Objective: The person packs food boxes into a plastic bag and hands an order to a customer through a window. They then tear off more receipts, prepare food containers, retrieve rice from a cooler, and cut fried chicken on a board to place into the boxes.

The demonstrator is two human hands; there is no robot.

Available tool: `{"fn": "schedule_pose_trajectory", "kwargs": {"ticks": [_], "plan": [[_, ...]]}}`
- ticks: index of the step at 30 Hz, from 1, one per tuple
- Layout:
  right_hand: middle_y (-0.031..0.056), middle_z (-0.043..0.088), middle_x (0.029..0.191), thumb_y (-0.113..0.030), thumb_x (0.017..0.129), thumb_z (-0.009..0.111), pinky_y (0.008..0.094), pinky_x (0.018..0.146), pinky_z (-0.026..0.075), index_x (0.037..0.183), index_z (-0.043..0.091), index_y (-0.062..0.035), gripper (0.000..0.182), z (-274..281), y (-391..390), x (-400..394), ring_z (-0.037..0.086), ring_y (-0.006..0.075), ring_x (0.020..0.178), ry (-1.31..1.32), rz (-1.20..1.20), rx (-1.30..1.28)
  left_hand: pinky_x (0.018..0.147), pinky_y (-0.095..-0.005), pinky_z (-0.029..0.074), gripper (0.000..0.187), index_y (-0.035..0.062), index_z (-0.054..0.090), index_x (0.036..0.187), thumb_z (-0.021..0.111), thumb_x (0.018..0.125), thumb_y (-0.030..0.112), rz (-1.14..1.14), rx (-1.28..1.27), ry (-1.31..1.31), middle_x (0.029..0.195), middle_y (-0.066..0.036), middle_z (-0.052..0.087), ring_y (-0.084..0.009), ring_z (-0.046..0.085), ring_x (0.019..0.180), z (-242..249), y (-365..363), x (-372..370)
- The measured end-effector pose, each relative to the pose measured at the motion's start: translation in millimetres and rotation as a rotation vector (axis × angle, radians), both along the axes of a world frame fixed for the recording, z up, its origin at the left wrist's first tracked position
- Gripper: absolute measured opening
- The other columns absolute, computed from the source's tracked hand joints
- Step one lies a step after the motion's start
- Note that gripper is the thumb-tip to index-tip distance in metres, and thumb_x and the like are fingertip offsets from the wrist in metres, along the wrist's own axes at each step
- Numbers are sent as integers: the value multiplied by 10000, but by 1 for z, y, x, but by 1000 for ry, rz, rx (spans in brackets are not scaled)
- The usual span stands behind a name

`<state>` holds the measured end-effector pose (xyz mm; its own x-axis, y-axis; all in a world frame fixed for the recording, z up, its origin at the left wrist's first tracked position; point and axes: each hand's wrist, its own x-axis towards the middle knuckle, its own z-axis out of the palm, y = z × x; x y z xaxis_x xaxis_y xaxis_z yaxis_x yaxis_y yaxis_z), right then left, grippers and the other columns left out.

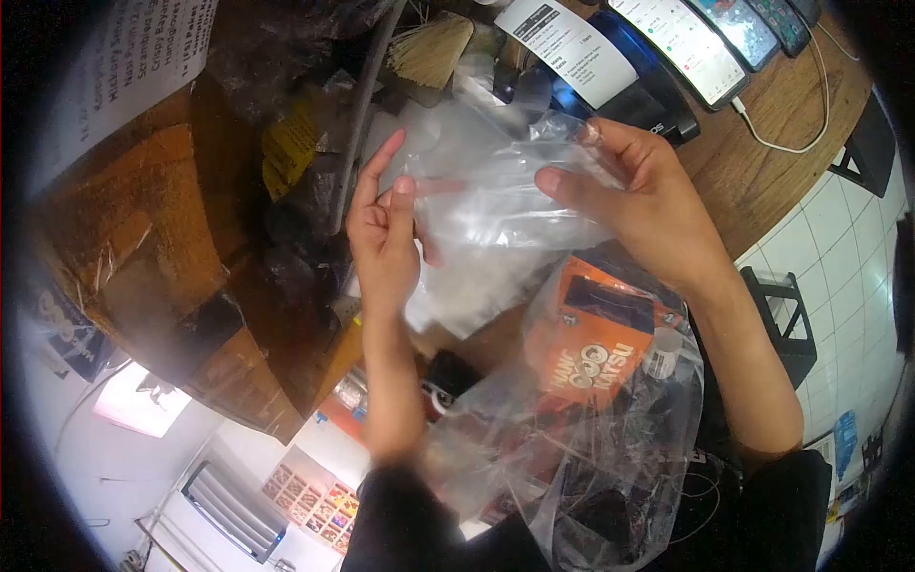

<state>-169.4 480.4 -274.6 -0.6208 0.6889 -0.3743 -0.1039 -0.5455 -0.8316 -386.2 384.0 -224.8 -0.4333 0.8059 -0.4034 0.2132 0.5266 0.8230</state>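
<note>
A clear plastic bag is stretched between my two hands, above a pile of white plastic bags. My left hand pinches its left side, thumb in front and index finger raised. At its right end, my right hand grips the plastic between thumb and fingers. Below my hands, a larger transparent bag holds an orange box with white lettering and a small lidded cup.
Phones and a white cable lie at the upper right, beside a printer with a printed receipt. Wooden sticks stand at the top. A cardboard box occupies the left.
</note>
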Motion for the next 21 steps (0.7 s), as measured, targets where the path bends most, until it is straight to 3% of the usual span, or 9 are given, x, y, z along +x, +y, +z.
{"fn": "schedule_pose_trajectory", "kwargs": {"ticks": [5, 6, 8, 10, 12, 13, 15, 19, 21], "plan": [[9, 666, 857, -119, 844, 745, 242, 731, 474, 945, 651, -6, 178, 3, 7, 5, 582, 66, 794, 56, 71, -62, 528, -189, 408, 454, 64, 432, 1434, 504, 1026, 249, -105, -91, 117, 764, -48, 666, -46, 483, 524, 8, -2, 0], [8, 668, 867, -104, 841, 743, 244, 735, 477, 958, 647, -5, 181, 6, 7, 6, 588, 67, 799, 48, 51, -60, 598, -200, 438, 420, 68, 476, 1403, 503, 1027, 253, -85, -134, 86, 770, -21, 645, -48, 523, 607, 8, -5, -15], [6, 670, 877, -89, 838, 741, 245, 739, 481, 972, 643, -4, 187, 11, 6, 11, 594, 68, 803, 33, 35, -60, 737, -270, 495, 435, 69, 497, 1385, 532, 1010, 285, 82, -23, 263, 875, -69, 674, -132, 604, 751, -9, -2, -57], [11, 673, 892, -59, 832, 735, 244, 747, 487, 990, 640, -3, 193, 13, 6, 19, 602, 70, 812, -10, 101, -56, 745, -313, 521, 383, 63, 555, 1327, 596, 974, 207, -36, 40, 887, 954, -89, 672, -199, 648, 881, -34, -1, -127], [14, 674, 894, -51, 833, 730, 243, 747, 488, 995, 640, -1, 192, 12, 4, 24, 604, 71, 813, -12, 104, -60, 806, -378, 531, 401, 27, 588, 1273, 664, 914, 189, -520, 126, 1382, 991, -140, 688, -293, 668, 919, -56, 8, -193], [18, 675, 896, -43, 835, 725, 243, 747, 490, 999, 639, 1, 191, 11, 1, 26, 606, 73, 814, -16, 102, -70, 806, -378, 531, 401, 27, 588, 1273, 664, 914, 189, -518, 121, 1382, 991, -140, 688, -293, 668, 919, -63, 17, -197], [19, 674, 896, -42, 838, 724, 244, 747, 492, 1007, 637, 1, 196, 11, -5, 28, 607, 74, 814, -36, 90, -84, 838, -412, 522, 389, -4, 635, 1182, 723, 853, 185, -448, -312, 1158, 981, -162, 701, -325, 670, 908, -70, 23, -203], [20, 674, 896, -44, 842, 724, 245, 752, 497, 1029, 631, 1, 214, 12, -10, 41, 612, 76, 815, -108, 96, -61, 812, -386, 519, 376, -10, 678, 1089, 770, 811, 225, -381, -72, 1147, 929, -155, 717, -281, 679, 885, -71, 23, -233], [20, 675, 896, -45, 843, 723, 244, 755, 498, 1030, 632, -1, 213, 12, -13, 48, 613, 76, 814, -94, 77, -87, 801, -371, 517, 323, -10, 695, 1041, 769, 820, 214, -283, 25, 909, 907, -137, 717, -243, 678, 864, -61, 21, -242]]}}
